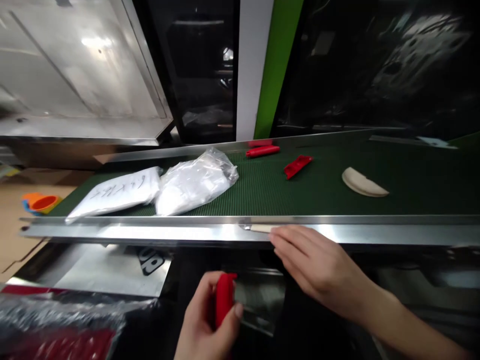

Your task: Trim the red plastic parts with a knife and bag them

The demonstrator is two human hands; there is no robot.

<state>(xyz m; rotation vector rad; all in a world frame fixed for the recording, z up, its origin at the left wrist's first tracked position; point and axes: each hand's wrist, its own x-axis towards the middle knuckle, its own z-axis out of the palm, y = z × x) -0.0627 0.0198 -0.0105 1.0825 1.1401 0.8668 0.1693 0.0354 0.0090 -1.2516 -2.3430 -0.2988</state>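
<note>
Left hand (205, 320) curls around a red piece (224, 300); right hand (318, 265) pinches a pale handle (261, 228).

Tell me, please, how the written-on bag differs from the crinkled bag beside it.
The written-on bag carries dark handwriting, while the crinkled bag shows none. The written-on bag looks fairly smooth and flat; the crinkled bag looks wrinkled and bulkier, with a loose, see-through end. Both look whitish and lie on the green belt.
</note>
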